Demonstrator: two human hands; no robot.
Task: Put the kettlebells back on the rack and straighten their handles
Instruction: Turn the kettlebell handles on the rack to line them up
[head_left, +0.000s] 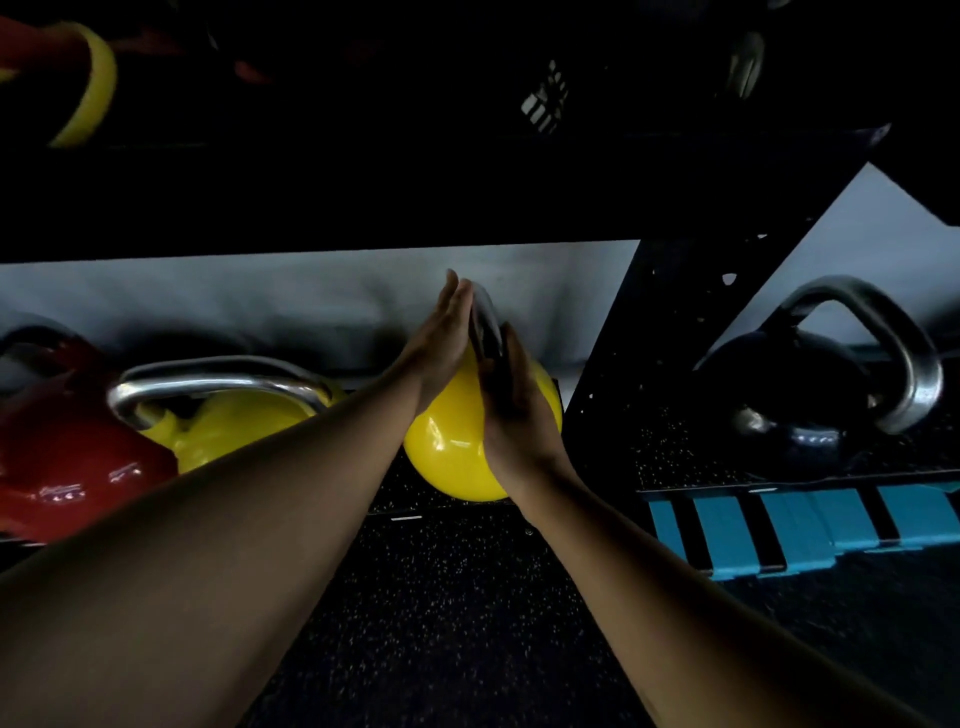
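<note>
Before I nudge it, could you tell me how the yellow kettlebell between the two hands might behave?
The yellow kettlebell looks solid, so probably heavy for its size. Its rounded, glossy body may roll or feel slippery. Left hand and right hand press flat on its handle, which looks rigid.

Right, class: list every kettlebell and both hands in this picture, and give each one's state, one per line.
Left hand: flat, pressed against the handle's left side.
Right hand: flat, pressed against the handle's right side.
Yellow kettlebell between the hands: on the lower shelf, handle end-on to the camera.
Second yellow kettlebell: on the shelf, handle crosswise.
Red kettlebell: on the shelf, partly cut off.
Black kettlebell: right of the rack post, handle angled.
</note>
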